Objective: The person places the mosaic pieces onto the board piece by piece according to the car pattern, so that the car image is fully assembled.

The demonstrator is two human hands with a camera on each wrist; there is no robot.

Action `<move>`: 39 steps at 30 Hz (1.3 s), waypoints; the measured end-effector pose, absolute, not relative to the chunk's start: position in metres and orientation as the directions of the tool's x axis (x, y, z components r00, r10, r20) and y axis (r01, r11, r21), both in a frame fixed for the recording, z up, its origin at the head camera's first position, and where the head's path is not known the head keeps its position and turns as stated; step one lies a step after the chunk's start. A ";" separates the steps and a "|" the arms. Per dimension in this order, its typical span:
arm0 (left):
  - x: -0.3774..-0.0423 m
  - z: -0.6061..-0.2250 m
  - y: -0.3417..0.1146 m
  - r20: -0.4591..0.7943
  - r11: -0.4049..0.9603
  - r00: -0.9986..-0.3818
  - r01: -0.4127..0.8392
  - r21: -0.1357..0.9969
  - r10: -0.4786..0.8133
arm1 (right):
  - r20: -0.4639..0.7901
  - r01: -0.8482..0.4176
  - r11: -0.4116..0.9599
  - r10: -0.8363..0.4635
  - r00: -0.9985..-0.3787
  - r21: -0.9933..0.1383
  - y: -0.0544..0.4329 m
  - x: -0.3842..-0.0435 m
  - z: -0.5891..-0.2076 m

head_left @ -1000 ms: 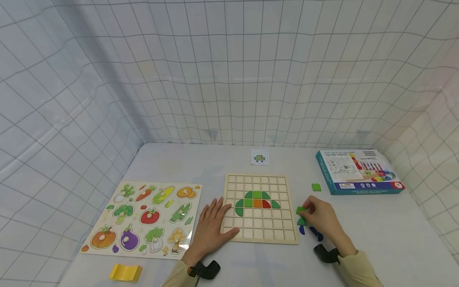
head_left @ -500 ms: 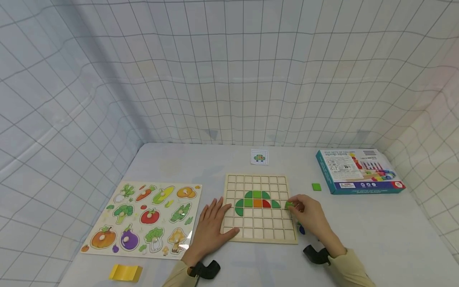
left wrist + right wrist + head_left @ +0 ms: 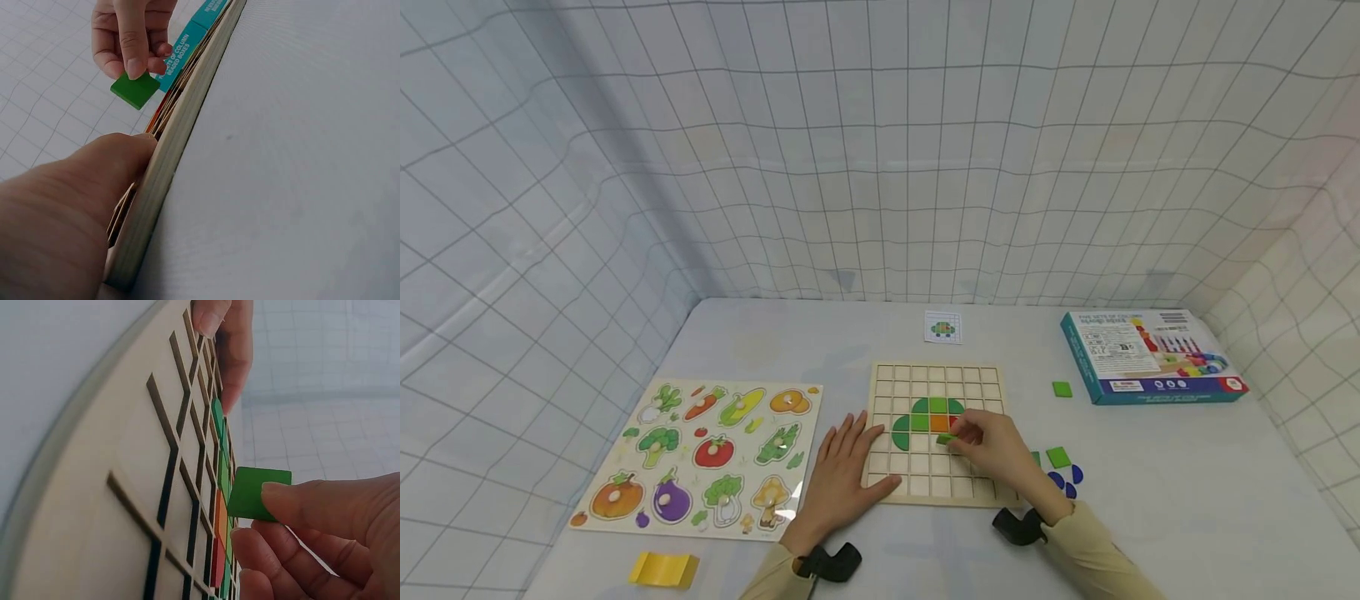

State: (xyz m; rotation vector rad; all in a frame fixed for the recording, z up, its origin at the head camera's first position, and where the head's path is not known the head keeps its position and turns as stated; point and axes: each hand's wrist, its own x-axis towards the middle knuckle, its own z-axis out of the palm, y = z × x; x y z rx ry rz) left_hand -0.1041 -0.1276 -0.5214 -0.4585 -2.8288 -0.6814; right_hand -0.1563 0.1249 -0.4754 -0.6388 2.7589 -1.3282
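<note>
From the head view I log the right hand (image 3: 1000, 447) pinching a green square tile (image 3: 245, 495) just right of centre, lower half of frame, over the grid board (image 3: 942, 484). Left hand (image 3: 842, 477) lies fingers spread on the board's left edge. Outward: blue pieces (image 3: 1071, 490) lower right, picture card (image 3: 943, 327) near centre, box (image 3: 1123, 363) at right, vegetable puzzle (image 3: 696, 478) lower left

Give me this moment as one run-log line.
right grip: pinches green square over board | left grip: rests on board's left edge | picture card: lies beyond board
</note>
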 end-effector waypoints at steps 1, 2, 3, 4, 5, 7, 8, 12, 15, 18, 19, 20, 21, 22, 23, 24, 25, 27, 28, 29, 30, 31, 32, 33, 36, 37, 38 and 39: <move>-0.104 -0.522 -0.128 0.264 0.845 -0.931 0.345 0.409 0.252 | 0.157 -0.352 0.558 -0.367 -0.917 -0.751 0.121 -0.156 -0.475; -0.104 -0.522 -0.128 0.265 0.845 -0.931 0.346 0.408 0.253 | 0.157 -0.355 0.559 -0.370 -0.916 -0.749 0.118 -0.156 -0.475; -0.104 -0.522 -0.128 0.267 0.845 -0.930 0.348 0.406 0.254 | 0.157 -0.359 0.564 -0.375 -0.914 -0.744 0.115 -0.157 -0.475; -0.104 -0.523 -0.128 0.270 0.845 -0.929 0.349 0.404 0.255 | 0.156 -0.362 0.565 -0.379 -0.912 -0.741 0.112 -0.157 -0.475; -0.105 -0.523 -0.128 0.273 0.847 -0.927 0.351 0.400 0.255 | 0.155 -0.366 0.568 -0.384 -0.910 -0.738 0.110 -0.158 -0.475; -0.105 -0.524 -0.129 0.275 0.847 -0.927 0.352 0.399 0.255 | 0.153 -0.376 0.578 -0.397 -0.905 -0.724 0.105 -0.159 -0.476; -0.105 -0.525 -0.129 0.273 0.848 -0.927 0.350 0.399 0.255 | 0.155 -0.384 0.579 -0.405 -0.901 -0.719 0.103 -0.159 -0.476; -0.106 -0.525 -0.129 0.264 0.843 -0.930 0.348 0.409 0.256 | 0.159 -0.408 0.567 -0.438 -0.885 -0.715 0.097 -0.161 -0.478; -0.106 -0.525 -0.130 0.255 0.843 -0.932 0.345 0.412 0.257 | 0.162 -0.421 0.561 -0.452 -0.877 -0.713 0.095 -0.161 -0.479; -0.106 -0.525 -0.130 0.250 0.848 -0.934 0.340 0.407 0.255 | 0.155 -0.423 0.563 -0.461 -0.874 -0.710 0.093 -0.162 -0.478; -0.106 -0.525 -0.130 0.248 0.849 -0.935 0.339 0.405 0.255 | 0.156 -0.427 0.562 -0.466 -0.871 -0.708 0.092 -0.162 -0.478; -0.106 -0.525 -0.130 0.246 0.850 -0.935 0.338 0.404 0.255 | 0.156 -0.429 0.562 -0.468 -0.870 -0.707 0.092 -0.162 -0.478; -0.106 -0.525 -0.130 0.246 0.849 -0.935 0.338 0.405 0.255 | 0.151 -0.426 0.563 -0.468 -0.871 -0.708 0.091 -0.162 -0.477; -0.106 -0.525 -0.130 0.245 0.850 -0.935 0.338 0.403 0.256 | 0.150 -0.425 0.564 -0.467 -0.871 -0.708 0.090 -0.163 -0.477; -0.106 -0.525 -0.130 0.244 0.850 -0.936 0.338 0.405 0.256 | 0.150 -0.425 0.568 -0.467 -0.872 -0.705 0.090 -0.163 -0.478; -0.105 -0.524 -0.130 0.243 0.849 -0.936 0.338 0.406 0.256 | 0.148 -0.423 0.574 -0.464 -0.874 -0.701 0.090 -0.163 -0.478; -0.105 -0.524 -0.130 0.241 0.849 -0.936 0.337 0.408 0.256 | 0.147 -0.425 0.582 -0.462 -0.874 -0.693 0.090 -0.163 -0.478; -0.105 -0.524 -0.130 0.239 0.848 -0.937 0.335 0.410 0.255 | 0.141 -0.422 0.600 -0.459 -0.877 -0.679 0.089 -0.163 -0.478; -0.105 -0.524 -0.130 0.238 0.848 -0.938 0.334 0.412 0.254 | 0.137 -0.422 0.612 -0.456 -0.879 -0.669 0.089 -0.163 -0.479; -0.105 -0.524 -0.130 0.237 0.847 -0.938 0.333 0.414 0.253 | 0.137 -0.424 0.620 -0.456 -0.880 -0.660 0.090 -0.163 -0.479; -0.105 -0.524 -0.130 0.237 0.847 -0.938 0.333 0.415 0.253 | 0.139 -0.429 0.627 -0.456 -0.879 -0.650 0.090 -0.163 -0.479; -0.105 -0.524 -0.130 0.236 0.847 -0.938 0.332 0.415 0.253 | 0.140 -0.432 0.634 -0.456 -0.879 -0.642 0.090 -0.163 -0.480; -0.105 -0.524 -0.130 0.236 0.846 -0.938 0.333 0.417 0.253 | 0.140 -0.432 0.639 -0.456 -0.879 -0.636 0.090 -0.163 -0.480; -0.105 -0.524 -0.130 0.235 0.845 -0.938 0.333 0.418 0.254 | 0.140 -0.432 0.643 -0.454 -0.880 -0.632 0.090 -0.163 -0.480; -0.105 -0.525 -0.130 0.233 0.844 -0.938 0.334 0.419 0.256 | 0.150 -0.441 0.650 -0.453 -0.879 -0.619 0.090 -0.163 -0.481; -0.105 -0.525 -0.130 0.232 0.844 -0.938 0.334 0.419 0.256 | 0.149 -0.440 0.656 -0.450 -0.880 -0.614 0.090 -0.164 -0.481; -0.105 -0.525 -0.130 0.233 0.844 -0.939 0.334 0.419 0.255 | 0.153 -0.442 0.658 -0.449 -0.880 -0.609 0.091 -0.164 -0.481; -0.105 -0.525 -0.130 0.233 0.845 -0.938 0.333 0.419 0.255 | 0.156 -0.442 0.664 -0.445 -0.882 -0.603 0.091 -0.164 -0.481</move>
